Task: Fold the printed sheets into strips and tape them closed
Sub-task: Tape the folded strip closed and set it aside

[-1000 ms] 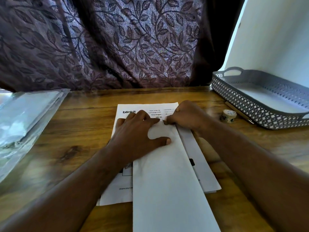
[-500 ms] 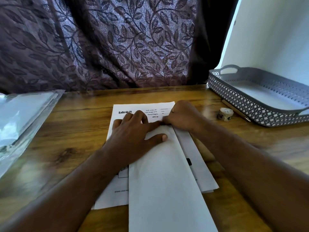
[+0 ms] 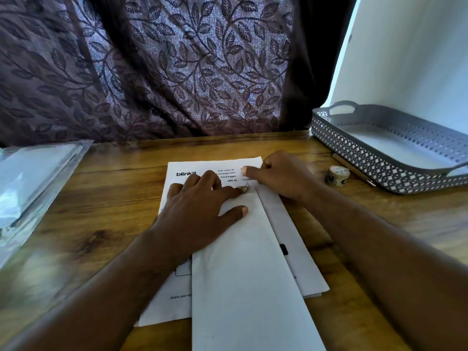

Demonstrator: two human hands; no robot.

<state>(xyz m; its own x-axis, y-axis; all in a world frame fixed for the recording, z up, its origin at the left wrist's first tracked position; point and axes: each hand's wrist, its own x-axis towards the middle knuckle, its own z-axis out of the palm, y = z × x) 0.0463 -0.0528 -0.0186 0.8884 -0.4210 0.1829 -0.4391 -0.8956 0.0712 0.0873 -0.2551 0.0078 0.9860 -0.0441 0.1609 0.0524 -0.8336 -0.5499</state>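
Since a second ago the right hand (image 3: 281, 176) has stretched its index finger left across the top of the printed sheet (image 3: 202, 167); its other fingers are curled and hold nothing visible. The left hand (image 3: 202, 206) stays flat and spread, pressing the far end of the folded strip (image 3: 248, 287), which lies on the sheet at the middle of the wooden table (image 3: 114, 198) and runs past the near edge of view. A leaf-patterned curtain (image 3: 177, 72) hangs behind the far edge (a white wall (image 3: 405, 59) stands far right). Clear plastic sleeves (image 3: 38, 178) lie left; a grey basket (image 3: 379, 158), tape roll (image 3: 338, 175) and pen (image 3: 354, 169) sit right. Bare wood shows between them and the sheet.
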